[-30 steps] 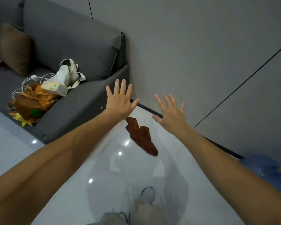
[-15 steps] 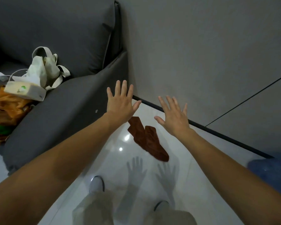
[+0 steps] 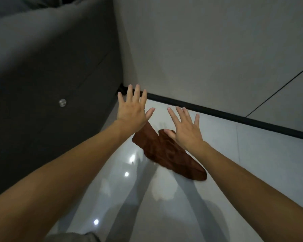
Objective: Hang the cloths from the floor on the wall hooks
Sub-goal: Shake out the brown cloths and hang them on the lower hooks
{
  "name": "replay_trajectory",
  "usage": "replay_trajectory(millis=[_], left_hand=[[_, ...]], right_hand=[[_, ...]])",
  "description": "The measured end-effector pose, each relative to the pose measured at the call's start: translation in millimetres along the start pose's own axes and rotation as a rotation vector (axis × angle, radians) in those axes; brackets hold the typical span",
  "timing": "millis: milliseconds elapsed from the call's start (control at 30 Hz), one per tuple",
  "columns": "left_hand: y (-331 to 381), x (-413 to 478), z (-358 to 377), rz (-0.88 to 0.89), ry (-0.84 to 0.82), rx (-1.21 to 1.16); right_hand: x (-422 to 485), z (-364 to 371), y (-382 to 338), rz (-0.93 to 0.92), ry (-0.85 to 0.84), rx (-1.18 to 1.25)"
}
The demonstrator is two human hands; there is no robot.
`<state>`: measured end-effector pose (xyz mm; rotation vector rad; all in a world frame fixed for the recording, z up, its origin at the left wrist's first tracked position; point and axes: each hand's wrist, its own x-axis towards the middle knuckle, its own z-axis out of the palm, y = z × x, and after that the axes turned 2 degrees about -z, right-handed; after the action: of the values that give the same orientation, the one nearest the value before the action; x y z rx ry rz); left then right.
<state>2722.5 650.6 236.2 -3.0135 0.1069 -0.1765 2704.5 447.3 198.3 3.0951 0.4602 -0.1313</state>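
Observation:
A brown cloth [image 3: 166, 154] lies crumpled on the glossy white floor [image 3: 243, 163], close to the wall's black baseboard [image 3: 234, 116]. My left hand [image 3: 131, 109] hovers above the cloth's upper left end with fingers spread, palm down, holding nothing. My right hand [image 3: 185, 130] hovers over the cloth's middle, fingers also spread and empty. Whether either hand touches the cloth I cannot tell; both seem to be above it. No wall hooks are in view.
The dark grey sofa side [image 3: 51, 93] rises close on the left, with a small metal stud [image 3: 62, 102]. A grey wall [image 3: 208, 49] stands straight ahead with a thin dark seam. The floor strip between sofa and wall is narrow.
The view has dropped and moved closer to the cloth; the sofa seat and bags have left the view. Both hands stay spread and now sit lower over the cloth.

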Motion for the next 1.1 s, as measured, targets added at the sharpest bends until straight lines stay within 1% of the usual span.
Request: replay_trajectory(millis=[233,300,433,633,800,867,967,1000,1100], left_hand=[[32.8,-1.7,138.8,0.061,-0.091,0.009],[44.9,-5.8,170.2,0.085,-0.102,0.008],[73.8,-17.1,215.5,0.170,-0.182,-0.017],[95.7,-22.3,259.1,0.263,-0.307,-0.079],[107.0,-23.5,279.9,0.357,-0.476,-0.151],[110.4,-25.2,281.3,0.401,-0.512,-0.155],[113.1,-28.7,280.9,0.435,-0.522,-0.181],[113.4,-28.6,280.5,0.447,-0.530,-0.187],[114.2,-21.3,274.9,0.481,-0.550,-0.244]], right_hand=[[18.4,123.0,27.2,0.064,-0.018,0.032],[15.5,151.6,35.6,0.090,-0.040,0.049],[3.4,195.2,52.3,0.146,-0.093,0.086],[-8.0,235.3,69.3,0.152,-0.197,0.188],[-4.9,264.4,77.7,0.124,-0.338,0.282],[-6.5,271.8,79.0,0.094,-0.383,0.249],[-6.0,275.6,78.4,0.053,-0.418,0.091],[-3.7,274.3,79.5,0.046,-0.433,0.093],[9.4,249.7,88.9,-0.007,-0.435,0.288]])
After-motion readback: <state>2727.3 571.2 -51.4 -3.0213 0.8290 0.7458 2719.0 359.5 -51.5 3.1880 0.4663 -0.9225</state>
